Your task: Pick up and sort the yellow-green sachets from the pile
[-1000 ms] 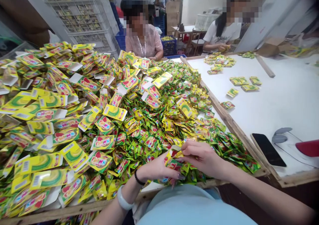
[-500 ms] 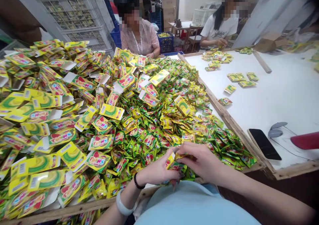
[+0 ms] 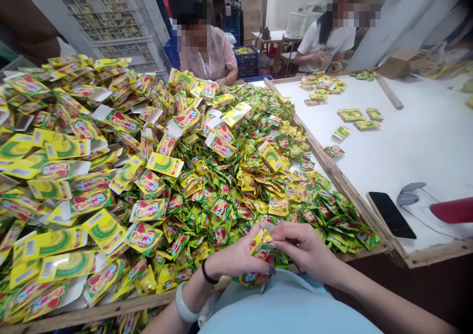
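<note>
The left hand (image 3: 236, 259) wraps around a small yellow printed cardboard carton (image 3: 259, 243), gripping its sides just above the near edge of the worktop. The right hand (image 3: 305, 249) meets it from the other side, with fingertips pinched at the carton's open white flap. The carton looks light and made of thin card that creases easily, so it is probably best held by its folded side edges, not by the flap. Just beyond lies a heap of glossy green and yellow sachets (image 3: 236, 196), likely slippery. Flat yellow cartons (image 3: 66, 176) are piled to the left. A black phone (image 3: 391, 215) lies past the wooden rim (image 3: 332, 169).
</note>
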Tool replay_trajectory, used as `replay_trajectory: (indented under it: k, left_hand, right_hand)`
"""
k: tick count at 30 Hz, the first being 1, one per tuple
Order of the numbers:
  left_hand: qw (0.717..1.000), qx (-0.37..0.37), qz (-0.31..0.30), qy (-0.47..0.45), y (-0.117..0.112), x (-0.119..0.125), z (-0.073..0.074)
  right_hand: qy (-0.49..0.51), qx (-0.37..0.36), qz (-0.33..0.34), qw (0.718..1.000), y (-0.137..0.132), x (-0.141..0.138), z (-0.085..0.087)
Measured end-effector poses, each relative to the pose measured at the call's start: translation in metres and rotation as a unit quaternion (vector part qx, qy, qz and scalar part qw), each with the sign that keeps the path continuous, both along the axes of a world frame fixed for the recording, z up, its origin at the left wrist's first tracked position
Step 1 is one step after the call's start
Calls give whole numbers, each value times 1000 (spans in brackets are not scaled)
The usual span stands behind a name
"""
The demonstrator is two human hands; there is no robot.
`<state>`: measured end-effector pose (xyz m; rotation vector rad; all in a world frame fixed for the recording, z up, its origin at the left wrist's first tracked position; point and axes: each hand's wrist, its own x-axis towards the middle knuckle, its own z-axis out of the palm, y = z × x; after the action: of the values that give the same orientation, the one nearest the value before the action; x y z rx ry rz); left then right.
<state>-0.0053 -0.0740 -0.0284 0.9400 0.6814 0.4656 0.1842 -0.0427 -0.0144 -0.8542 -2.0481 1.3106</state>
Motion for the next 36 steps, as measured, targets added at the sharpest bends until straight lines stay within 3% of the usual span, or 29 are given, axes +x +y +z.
replay_trajectory:
  k: [3, 6, 9, 12, 14, 15, 16, 18, 19, 20, 21, 24, 27, 31, 36]
  left_hand:
    - [1000, -25, 0, -6, 1, 1, -2]
    - [999, -20, 9, 28, -2, 1, -6]
    - [998, 5, -12, 69, -5, 6, -9]
    - [990, 110, 0, 88, 1, 11, -3]
    - [961, 232, 75, 127, 11, 8, 6]
    - [931, 294, 131, 172, 16, 3, 11]
    - [890, 347, 186, 232, 20, -5, 14]
    - [796, 420, 236, 366, 24, -28, 13]
    - [760, 439, 223, 424, 24, -41, 8]
    - [739, 450, 184, 466, 21, -54, 1]
    - [728, 453, 142, 495, 17, -65, -9]
    - [709, 455, 70, 534, 5, -88, -38]
    - [694, 469, 76, 541, 0, -88, -48]
    - [692, 472, 150, 525, 8, -67, -31]
    - [755, 471, 108, 444, 10, -43, -16]
  right_hand:
    - [-26, -134, 38, 990, 0, 4, 5]
    - [-53, -260, 122, 956, 0, 8, 11]
    - [-69, -272, 174, 944, -5, 6, 15]
    - [-78, -153, 138, 975, -1, 6, 19]
    - [-70, -4, 35, 997, 20, 16, 25]
    - [-70, 82, -42, 993, 36, 25, 28]
    - [-74, 168, -138, 973, 55, 36, 31]
    - [-133, 313, -318, 885, 94, 58, 35]
    - [-175, 355, -361, 844, 111, 68, 35]
    - [-207, 378, -358, 828, 122, 75, 33]
    - [-228, 380, -323, 836, 127, 79, 28]
    - [-258, 322, -118, 903, 111, 71, 0]
    - [-276, 312, 0, 909, 76, 50, -35]
    - [-270, 347, -7, 898, 60, 38, -64]
    - [-150, 268, -138, 942, 68, 44, -58]
